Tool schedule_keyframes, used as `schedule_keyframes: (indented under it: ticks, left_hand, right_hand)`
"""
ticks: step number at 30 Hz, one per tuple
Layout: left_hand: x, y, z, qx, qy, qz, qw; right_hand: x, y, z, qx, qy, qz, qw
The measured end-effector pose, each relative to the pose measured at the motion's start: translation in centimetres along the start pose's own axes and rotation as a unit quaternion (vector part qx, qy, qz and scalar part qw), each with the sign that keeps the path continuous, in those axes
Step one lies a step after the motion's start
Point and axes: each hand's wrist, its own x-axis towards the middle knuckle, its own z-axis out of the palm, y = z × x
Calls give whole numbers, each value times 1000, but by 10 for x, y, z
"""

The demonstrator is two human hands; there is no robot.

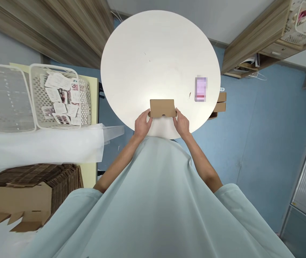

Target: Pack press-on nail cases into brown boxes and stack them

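- Head view: a brown cardboard box [162,107] is at the near part of the round white bench [158,46], inside its rim on the wearer's side. Whether it rests on the bench or is held just above cannot be determined.
- Risk, as judged: unequal pressure at the two ends could skew or buckle the thin card. Should either hand slacken, a loose flap could lift or the box could turn. Drawn too far towards the body, it could tip over the bench's near rim.
- Orientation: long axis left to right across the bench, roughly parallel to the wearer's chest. A plain broad face shows; a small dark notch [163,115] sits on the long edge facing the wearer.
- Left hand [141,125]: fingers drawn in on the box's left end.
- Right hand [182,124]: fingers likewise closed on the right end. Fingertips are partly hidden at both ends; depth of hold cannot be told.
- Surroundings: a pixelated purple rectangular item [201,89] lies on the bench's right part. Left of the bench stands a white perforated basket [86,102] holding packets [58,80].
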Motion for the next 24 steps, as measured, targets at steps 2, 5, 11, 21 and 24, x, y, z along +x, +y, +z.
schedule_keyframes:
  ticks: [2,5,11,21,24]
  left_hand:
    - [-2,2,2,25,-13,-14,999]
    - [-4,2,6,80,-44,-42,995]
    - [-6,-5,17,125,-85,-89,984]
    - [-7,-18,31,6,-62,-111,992]
    - [-5,-24,37,-2,-53,-107,993]
  right_hand:
    - [-1,-2,1,-36,-20,24,999]
    - [-1,-4,4,-86,-51,59,993]
    - [-4,0,18,-103,-88,87,987]
    - [-3,19,31,96,-83,75,989]
    - [-1,23,37,107,-75,71,989]
